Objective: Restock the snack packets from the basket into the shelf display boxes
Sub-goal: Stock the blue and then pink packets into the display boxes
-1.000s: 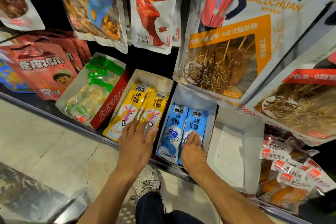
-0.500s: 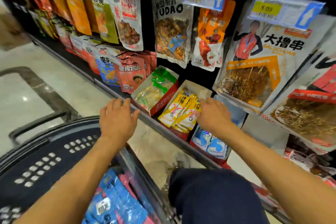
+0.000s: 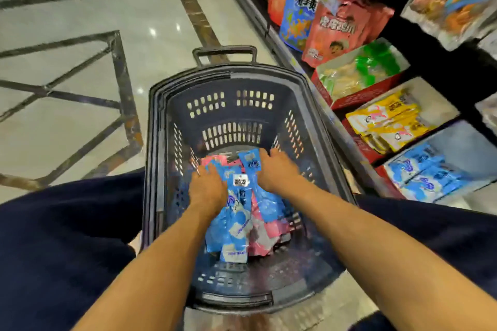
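Note:
A dark blue plastic basket (image 3: pixel 157 142) stands on the floor between my knees. Blue snack packets (image 3: pixel 234 226) and pink packets (image 3: pixel 269 231) lie in a pile at its bottom. My left hand (image 3: pixel 208 188) is down on the pile with its fingers curled into the blue packets. My right hand (image 3: pixel 277 169) grips the top of a blue packet (image 3: pixel 250 161) that sticks up beside its thumb. To the right, on the low shelf, a display box of blue packets (image 3: pixel 419 172) sits next to a box of yellow packets (image 3: pixel 390 121).
A red box with green-topped packets (image 3: pixel 357 75) stands further along the shelf, with large hanging bags (image 3: pixel 338 27) behind and above. The basket's handle (image 3: pixel 224 51) points away from me. Polished tile floor (image 3: pixel 80 88) lies to the left. My dark trouser legs (image 3: pixel 67 236) flank the basket.
My view has swung from the shelf boxes down to the basket. Both hands left the yellow and blue packets in the boxes and went into the basket onto the pile.

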{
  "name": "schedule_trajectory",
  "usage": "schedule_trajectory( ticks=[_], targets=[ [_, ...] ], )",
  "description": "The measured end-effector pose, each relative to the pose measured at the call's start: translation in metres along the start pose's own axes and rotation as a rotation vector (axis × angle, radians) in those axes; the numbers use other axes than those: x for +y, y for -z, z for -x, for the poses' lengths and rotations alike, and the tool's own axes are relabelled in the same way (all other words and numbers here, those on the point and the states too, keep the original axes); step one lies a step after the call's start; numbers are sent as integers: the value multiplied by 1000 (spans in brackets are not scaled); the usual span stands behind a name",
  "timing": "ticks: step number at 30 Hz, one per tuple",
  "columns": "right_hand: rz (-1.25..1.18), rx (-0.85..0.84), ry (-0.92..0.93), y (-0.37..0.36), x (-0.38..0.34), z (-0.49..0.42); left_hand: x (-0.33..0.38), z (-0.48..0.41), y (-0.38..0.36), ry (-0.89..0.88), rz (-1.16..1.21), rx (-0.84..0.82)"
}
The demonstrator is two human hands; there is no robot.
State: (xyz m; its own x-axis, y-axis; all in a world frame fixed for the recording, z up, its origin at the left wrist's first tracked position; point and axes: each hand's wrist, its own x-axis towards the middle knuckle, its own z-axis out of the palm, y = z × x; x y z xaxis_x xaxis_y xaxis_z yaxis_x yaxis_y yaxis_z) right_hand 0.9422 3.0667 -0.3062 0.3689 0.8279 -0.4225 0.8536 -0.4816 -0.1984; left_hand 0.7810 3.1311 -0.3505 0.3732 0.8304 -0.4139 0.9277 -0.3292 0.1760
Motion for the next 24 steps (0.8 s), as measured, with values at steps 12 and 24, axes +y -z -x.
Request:
schedule_trajectory(
  ticks=[12, 24],
  targets=[
    [-222, -200, -248, -152, 9, -59, -1, -44, -121, 577, 537, -252],
    [-255, -215, -209, -183, 13, -70, -16, -55, -138, 527, 405, -180]
  ],
)
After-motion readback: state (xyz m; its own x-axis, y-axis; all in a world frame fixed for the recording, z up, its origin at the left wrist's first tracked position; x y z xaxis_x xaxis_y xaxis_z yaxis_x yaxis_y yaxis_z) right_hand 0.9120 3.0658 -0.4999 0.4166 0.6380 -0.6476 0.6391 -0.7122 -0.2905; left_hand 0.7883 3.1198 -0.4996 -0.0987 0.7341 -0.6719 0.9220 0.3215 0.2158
